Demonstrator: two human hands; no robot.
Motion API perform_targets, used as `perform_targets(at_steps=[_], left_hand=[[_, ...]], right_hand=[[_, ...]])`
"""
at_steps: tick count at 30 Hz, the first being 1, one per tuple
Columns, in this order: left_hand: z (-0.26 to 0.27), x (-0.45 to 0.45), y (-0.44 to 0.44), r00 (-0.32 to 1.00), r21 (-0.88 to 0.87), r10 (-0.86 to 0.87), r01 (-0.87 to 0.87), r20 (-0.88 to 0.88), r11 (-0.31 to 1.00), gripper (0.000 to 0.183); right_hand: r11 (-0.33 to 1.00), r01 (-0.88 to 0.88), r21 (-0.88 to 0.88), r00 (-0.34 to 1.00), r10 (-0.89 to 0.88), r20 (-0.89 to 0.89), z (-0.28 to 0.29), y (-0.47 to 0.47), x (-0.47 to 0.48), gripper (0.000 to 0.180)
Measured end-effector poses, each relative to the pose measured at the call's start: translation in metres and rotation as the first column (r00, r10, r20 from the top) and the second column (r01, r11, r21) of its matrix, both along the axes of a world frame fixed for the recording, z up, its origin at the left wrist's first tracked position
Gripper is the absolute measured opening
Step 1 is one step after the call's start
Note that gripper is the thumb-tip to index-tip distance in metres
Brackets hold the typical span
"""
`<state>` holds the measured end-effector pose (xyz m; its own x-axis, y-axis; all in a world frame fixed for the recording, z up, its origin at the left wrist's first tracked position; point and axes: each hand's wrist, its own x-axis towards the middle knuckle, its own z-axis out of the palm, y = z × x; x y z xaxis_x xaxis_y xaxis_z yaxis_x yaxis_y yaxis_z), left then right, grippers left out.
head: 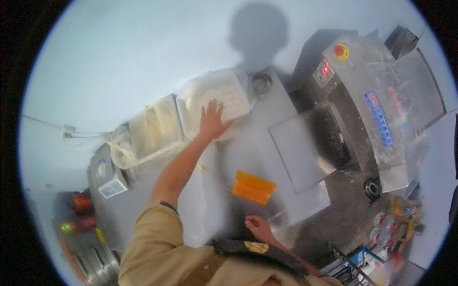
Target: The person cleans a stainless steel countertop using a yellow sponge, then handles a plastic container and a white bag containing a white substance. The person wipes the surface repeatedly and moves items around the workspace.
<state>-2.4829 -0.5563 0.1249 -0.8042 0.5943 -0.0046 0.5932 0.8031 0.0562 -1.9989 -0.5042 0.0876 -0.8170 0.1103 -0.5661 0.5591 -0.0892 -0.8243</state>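
Note:
My left hand (214, 123) reaches out with its fingers spread over the front of a white tub (234, 84) that holds a pale, flour-like powder. It holds nothing, and I cannot tell whether the fingertips touch the powder. Near the front edge of the metal worktable (200, 214), my right hand (260, 228) is loosely curled, with nothing visible in it. A flat orange plastic scraper (254, 187) lies on the table just beyond my right hand, apart from it.
A plastic-lined tub (155, 128) of pale material stands left of the powder tub. A metal ring (262, 84) sits to its right. A stainless-steel food machine (386, 96) with a red stop button (340, 52) stands right. Plastic bottles (384, 227) are at lower right.

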Motion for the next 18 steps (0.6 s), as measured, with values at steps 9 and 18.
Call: perform_targets(at_steps=[9,18], left_hand=[[-0.024,0.074,-0.046,0.898,0.769,0.351,-0.418,0.267,0.483,0.070],[-0.052,0.026,-0.027,0.131,-0.062,-0.387,-0.893,0.913,-0.447,0.058]], right_hand=[[0.997,0.031,0.074,0.999,-0.032,0.019,-0.002,0.001,-0.006,0.033],[0.996,0.014,0.093,1.000,-0.014,-0.005,-0.004,-0.012,0.009,0.032]])
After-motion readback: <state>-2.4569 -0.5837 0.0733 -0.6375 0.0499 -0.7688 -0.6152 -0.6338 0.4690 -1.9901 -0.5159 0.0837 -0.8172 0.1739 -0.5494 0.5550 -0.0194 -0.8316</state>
